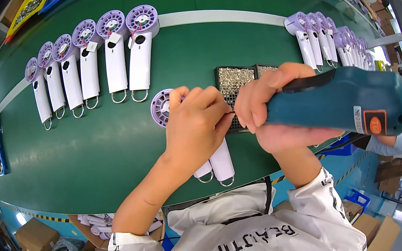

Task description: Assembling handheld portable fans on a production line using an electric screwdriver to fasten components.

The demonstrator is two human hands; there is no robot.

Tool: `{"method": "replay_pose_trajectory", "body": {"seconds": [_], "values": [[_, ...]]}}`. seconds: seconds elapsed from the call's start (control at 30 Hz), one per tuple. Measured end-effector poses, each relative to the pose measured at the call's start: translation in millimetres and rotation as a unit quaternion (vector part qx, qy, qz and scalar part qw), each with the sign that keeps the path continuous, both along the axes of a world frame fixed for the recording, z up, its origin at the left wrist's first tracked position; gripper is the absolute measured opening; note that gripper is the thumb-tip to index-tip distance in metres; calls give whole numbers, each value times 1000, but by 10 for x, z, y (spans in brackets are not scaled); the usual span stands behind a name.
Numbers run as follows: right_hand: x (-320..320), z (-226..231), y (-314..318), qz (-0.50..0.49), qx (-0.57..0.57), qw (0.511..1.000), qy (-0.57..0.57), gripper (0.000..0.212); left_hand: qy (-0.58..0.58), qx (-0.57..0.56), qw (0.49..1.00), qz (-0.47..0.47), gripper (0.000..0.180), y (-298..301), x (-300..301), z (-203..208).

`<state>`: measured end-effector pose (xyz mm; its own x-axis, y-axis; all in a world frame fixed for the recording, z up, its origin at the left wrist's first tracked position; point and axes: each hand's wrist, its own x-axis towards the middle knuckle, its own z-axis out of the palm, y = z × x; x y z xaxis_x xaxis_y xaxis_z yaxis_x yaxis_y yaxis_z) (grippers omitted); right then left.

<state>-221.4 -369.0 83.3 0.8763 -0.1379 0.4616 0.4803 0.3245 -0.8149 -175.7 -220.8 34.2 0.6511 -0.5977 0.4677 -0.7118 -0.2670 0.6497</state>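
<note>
My right hand (264, 100) is wrapped round a teal electric screwdriver (329, 102), which lies nearly level with its front end toward my left hand. My left hand (194, 121) has thumb and forefinger pinched together by the screwdriver's tip; what they hold is too small to make out. Both hands hover over a black tray (237, 77) of small metal screws, whose near part shows a grid of holes. Partly hidden under my left hand is a purple round fan head (162, 109). Two white handles with metal loops, including one handle (222, 162), stick out below that hand.
Several white-handled purple fans (115, 55) stand in a row on the green table (87, 157) at the far left. More fans (305, 41) line the far right. A second screw tray (266, 68) adjoins the first. Cardboard boxes (37, 238) sit beyond the near edge.
</note>
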Motion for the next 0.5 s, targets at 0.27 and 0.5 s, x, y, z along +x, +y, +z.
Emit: {"method": "replay_pose_trajectory", "body": {"seconds": [0.27,0.5], "values": [[-25,-34,22,43,34,997,-55,25,-1,-8,1000,-3,11,0,-46,-38],[-66,27,69,52,-26,997,-44,39,-30,-19,999,23,9,-9,-86,-117]]}}
